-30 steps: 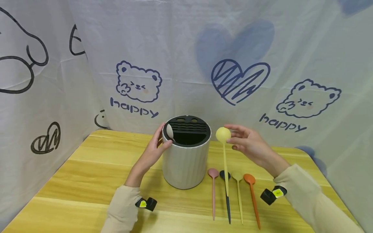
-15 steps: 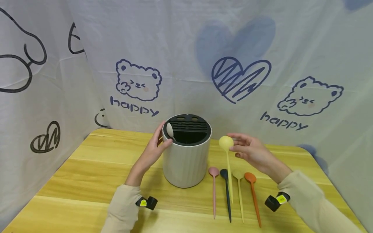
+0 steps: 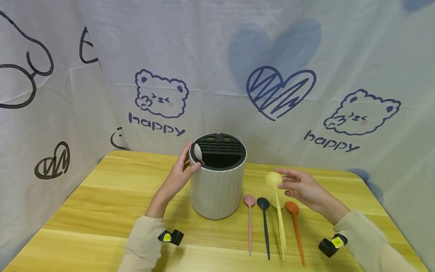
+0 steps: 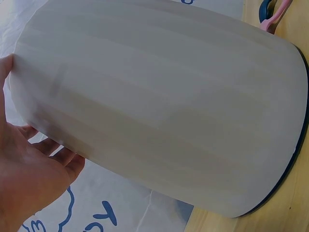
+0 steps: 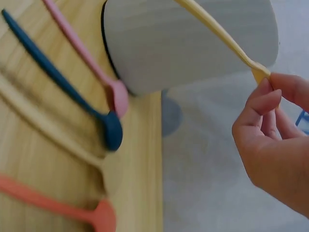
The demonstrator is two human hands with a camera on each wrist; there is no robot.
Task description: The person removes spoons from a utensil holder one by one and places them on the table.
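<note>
A ribbed off-white utensil holder (image 3: 217, 192) with a black slotted top stands upright on the wooden table. Around its upper left side, my left hand (image 3: 176, 177) holds it between thumb and fingers, near the rim. One pale grey spoon (image 3: 198, 152) sticks out of the holder's left edge, its handle hidden inside. My right hand (image 3: 306, 189) pinches a yellow spoon (image 3: 273, 179) by its bowl, with the handle pointing down. That handle overlaps a second, duller yellow spoon (image 5: 38, 118) lying on the table; the head view does not show whether they touch.
To the right of the holder lie a pink spoon (image 3: 249, 200), a dark blue spoon (image 3: 263, 203) and an orange spoon (image 3: 292, 207), bowls toward the back. A printed white cloth (image 3: 217, 75) hangs behind the table (image 3: 119, 189).
My right hand has carried the yellow spoon right and downward, away from the holder, from over the dark blue spoon to over the duller yellow one. My left hand stays put.
</note>
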